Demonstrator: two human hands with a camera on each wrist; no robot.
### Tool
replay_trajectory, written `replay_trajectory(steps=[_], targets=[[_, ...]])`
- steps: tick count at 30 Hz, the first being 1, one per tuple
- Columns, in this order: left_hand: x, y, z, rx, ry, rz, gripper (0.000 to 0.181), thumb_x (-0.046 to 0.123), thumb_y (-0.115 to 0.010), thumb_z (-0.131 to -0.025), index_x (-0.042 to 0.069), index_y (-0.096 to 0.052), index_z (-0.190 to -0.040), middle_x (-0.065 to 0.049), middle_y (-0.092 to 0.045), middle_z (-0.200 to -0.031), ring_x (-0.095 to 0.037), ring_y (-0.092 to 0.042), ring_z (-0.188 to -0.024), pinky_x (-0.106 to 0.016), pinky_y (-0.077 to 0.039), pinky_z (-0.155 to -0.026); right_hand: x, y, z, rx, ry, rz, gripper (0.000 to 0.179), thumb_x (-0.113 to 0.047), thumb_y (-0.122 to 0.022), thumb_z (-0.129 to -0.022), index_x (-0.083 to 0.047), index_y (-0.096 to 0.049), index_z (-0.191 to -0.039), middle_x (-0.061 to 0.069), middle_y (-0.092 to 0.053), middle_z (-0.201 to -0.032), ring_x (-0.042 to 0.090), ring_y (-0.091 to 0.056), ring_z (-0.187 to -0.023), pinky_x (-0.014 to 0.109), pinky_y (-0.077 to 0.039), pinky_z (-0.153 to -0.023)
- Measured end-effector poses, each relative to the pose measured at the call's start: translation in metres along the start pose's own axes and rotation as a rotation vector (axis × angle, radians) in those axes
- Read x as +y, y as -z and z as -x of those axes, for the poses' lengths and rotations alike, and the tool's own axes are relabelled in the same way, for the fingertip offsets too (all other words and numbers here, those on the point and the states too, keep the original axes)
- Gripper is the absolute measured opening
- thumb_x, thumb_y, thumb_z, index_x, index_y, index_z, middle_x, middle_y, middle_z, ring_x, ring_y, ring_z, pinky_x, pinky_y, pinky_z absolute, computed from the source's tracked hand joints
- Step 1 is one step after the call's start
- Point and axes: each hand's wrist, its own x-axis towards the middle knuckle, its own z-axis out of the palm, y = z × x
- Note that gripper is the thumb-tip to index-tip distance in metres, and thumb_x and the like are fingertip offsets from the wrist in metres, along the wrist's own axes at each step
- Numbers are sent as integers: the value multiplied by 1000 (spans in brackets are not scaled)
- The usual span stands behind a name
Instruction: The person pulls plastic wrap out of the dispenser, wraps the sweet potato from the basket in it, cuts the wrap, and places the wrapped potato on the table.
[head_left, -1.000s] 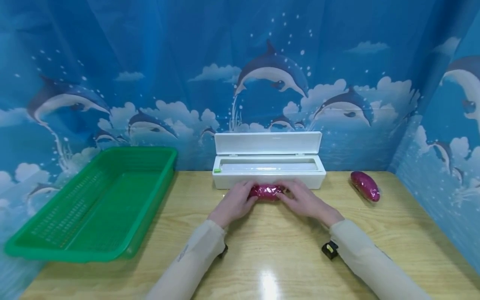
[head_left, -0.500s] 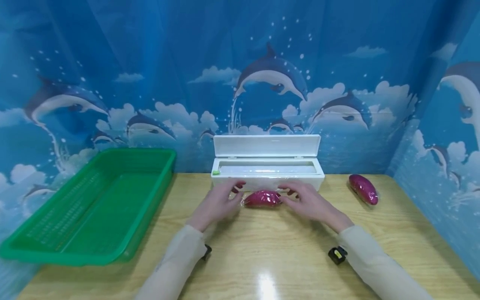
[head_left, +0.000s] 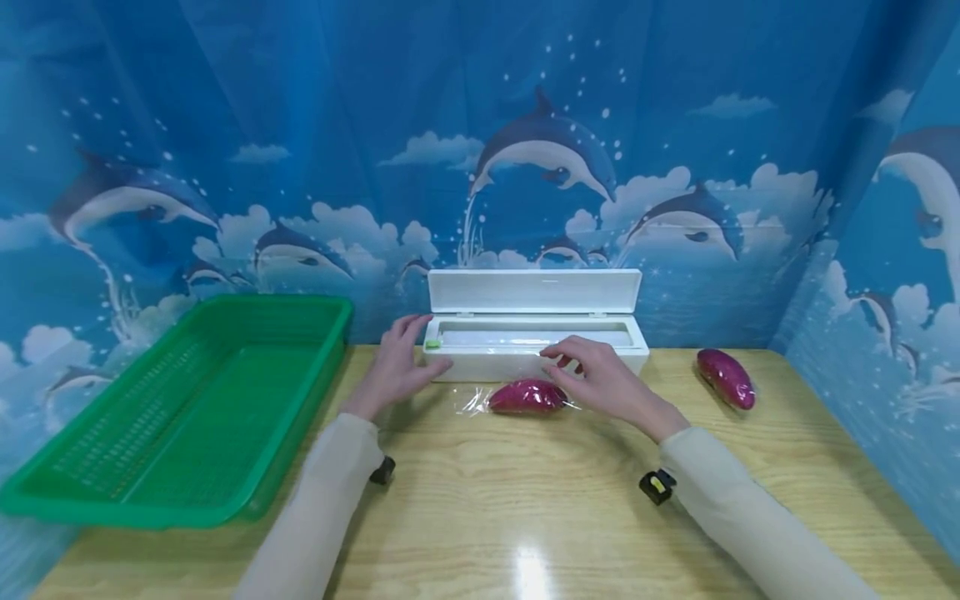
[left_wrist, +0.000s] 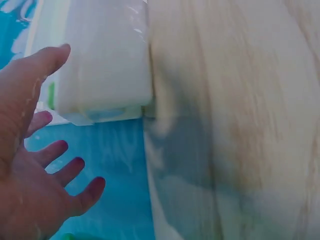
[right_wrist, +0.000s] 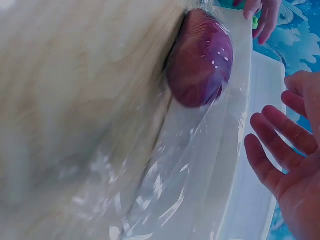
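A purple-red sweet potato (head_left: 527, 397) lies on the table against the front of a white cling film dispenser (head_left: 480, 368), whose lid stands up. Clear plastic film (right_wrist: 165, 200) covers the sweet potato and spreads out from its ends. My left hand (head_left: 396, 367) is at the dispenser's left end, near its green slider (head_left: 432, 343). In the left wrist view its fingers are spread and hold nothing. My right hand (head_left: 603, 385) hovers by the dispenser's front, right of the sweet potato, with fingers slightly bent and nothing in them.
A second sweet potato (head_left: 726, 379), also shiny with film, lies at the back right of the table (head_left: 465, 517). The large green basket (head_left: 255, 467) stands on the left. A blue dolphin-print curtain (head_left: 360, 125) hangs behind the table.
Both hands have let go of the sweet potato. My left hand has moved left to the dispenser's end, while my right hand has lifted slightly. The sweet potato sits slightly nearer me.
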Motion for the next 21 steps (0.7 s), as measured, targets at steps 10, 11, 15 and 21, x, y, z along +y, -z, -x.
replay_trajectory(steps=[10,11,15,21], targets=[[-17,-9,-8,-88,61,-79,87,63,-64,-92,29,-25,-163,-17,-14,-171,-50,-22,-153,-75,-27,-116,-19,-25,-55,-65,75,74,31,-21,-66,-99,-8,-68,-128,8,-74,-116,23,-70,-103,41,-60,-90],[-18,-9,-9,-89,65,-81,88,64,-63,-92,30,-24,-163,-18,-14,-171,-50,-22,-153,-75,-27,-115,-21,-29,-61,-71,81,83,31,-21,-66,-99,-8,-68,-128,8,-74,-117,23,-70,-104,40,-59,-91],[-20,-11,-11,-92,77,-96,88,67,-62,-91,32,-24,-163,-19,-17,-170,-51,-23,-153,-77,-28,-114,-27,-43,-82,-91,109,111,30,-19,-67,-99,-7,-69,-127,8,-73,-119,22,-70,-105,38,-59,-93],[-23,-14,-12,-83,81,-98,86,67,-62,-91,32,-26,-162,-21,-20,-169,-51,-25,-151,-77,-30,-113,-33,-66,-107,-105,152,117,27,-19,-66,-100,-7,-70,-124,8,-74,-117,22,-70,-106,37,-59,-95]])
